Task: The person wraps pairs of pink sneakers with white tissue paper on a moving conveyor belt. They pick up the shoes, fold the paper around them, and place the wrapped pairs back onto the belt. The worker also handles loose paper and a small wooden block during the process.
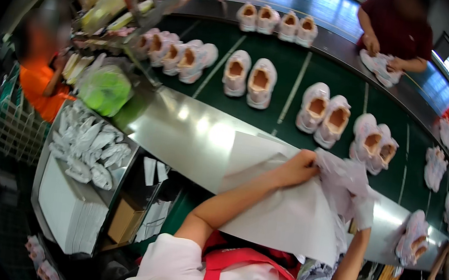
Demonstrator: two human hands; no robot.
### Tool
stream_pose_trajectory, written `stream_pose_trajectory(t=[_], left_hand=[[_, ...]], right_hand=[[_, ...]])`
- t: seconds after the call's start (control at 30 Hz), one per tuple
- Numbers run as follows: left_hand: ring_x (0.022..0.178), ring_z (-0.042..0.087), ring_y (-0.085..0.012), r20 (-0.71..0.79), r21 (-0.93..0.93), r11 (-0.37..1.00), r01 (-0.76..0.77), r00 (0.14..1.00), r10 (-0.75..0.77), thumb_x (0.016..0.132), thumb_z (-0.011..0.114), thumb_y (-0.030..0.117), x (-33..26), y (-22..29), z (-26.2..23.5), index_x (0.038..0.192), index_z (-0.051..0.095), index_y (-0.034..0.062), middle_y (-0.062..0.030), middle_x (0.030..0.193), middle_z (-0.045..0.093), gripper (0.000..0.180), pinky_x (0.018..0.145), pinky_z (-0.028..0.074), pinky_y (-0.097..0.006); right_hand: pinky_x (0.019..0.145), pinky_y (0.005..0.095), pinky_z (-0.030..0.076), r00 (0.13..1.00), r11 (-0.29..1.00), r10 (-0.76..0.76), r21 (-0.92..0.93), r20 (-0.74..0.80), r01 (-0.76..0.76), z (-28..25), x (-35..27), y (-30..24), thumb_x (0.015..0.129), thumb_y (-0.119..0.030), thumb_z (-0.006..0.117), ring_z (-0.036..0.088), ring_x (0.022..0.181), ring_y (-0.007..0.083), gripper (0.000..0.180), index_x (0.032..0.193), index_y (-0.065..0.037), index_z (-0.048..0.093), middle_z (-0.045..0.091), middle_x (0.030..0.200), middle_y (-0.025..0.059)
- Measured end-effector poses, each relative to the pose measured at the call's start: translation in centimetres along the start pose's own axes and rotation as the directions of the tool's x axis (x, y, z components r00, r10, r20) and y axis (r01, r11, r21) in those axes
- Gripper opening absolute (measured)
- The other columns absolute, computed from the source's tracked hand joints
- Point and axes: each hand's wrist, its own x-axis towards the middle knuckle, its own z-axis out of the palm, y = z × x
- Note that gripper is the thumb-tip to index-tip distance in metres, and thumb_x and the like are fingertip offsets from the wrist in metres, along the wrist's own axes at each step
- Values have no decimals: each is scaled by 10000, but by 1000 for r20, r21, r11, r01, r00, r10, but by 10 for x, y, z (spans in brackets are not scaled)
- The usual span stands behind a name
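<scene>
A large sheet of white tissue paper (277, 212) spreads in front of me over the edge of the metal ledge. My left hand (301, 166) is closed, its fingers pinching a crumpled bunch of thin white paper (339, 175) at the sheet's upper right. My right hand (362, 210) is raised at the right side of this bunch. White paper covers most of it, so its fingers do not show. Just beyond the paper, a pair of white-pink sneakers (369, 139) stands on the green conveyor belt (272, 123).
More sneakers (249, 78) stand in pairs along the belt. On my left, a metal tray holds crumpled white paper wads (85, 141) beside a stack of white sheets (70, 213). Across the belt, a person in dark red (395, 26) handles a shoe. People in orange are at both sides.
</scene>
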Motion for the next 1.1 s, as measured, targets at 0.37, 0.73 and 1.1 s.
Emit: stream_pose_trajectory(t=[0.37, 0.73, 1.1], left_hand=[[762, 599, -286, 336, 636, 544, -547, 831, 443, 826, 625, 313, -29, 36, 35, 702, 537, 45, -117, 873, 605, 308, 697, 477, -390], [567, 532, -307, 120, 765, 493, -414, 844, 523, 872, 591, 300, 8, 28, 23, 702, 501, 54, -114, 692, 573, 312, 531, 401, -387], [647, 492, -138, -279, 464, 837, -288, 850, 447, 849, 647, 154, -7, 71, 12, 1157, 531, 30, -53, 756, 480, 352, 540, 412, -260]], right_hand=[[723, 330, 459, 986, 937, 156, -324, 66, -126, 12, 37, -43, 880, -269, 540, 610, 795, 282, 327, 960, 36, 626, 663, 830, 168], [786, 305, 463, 842, 987, 16, -143, 540, 72, 10, 23, -94, 820, -129, 543, 599, 858, 222, 294, 1071, 5, 612, 648, 889, 147], [1047, 421, 325, 873, 644, -477, -718, -106, 265, 64, -49, -164, 601, -482, 780, 369, 1292, 389, 1018, 1396, -30, 333, 395, 1380, 229]])
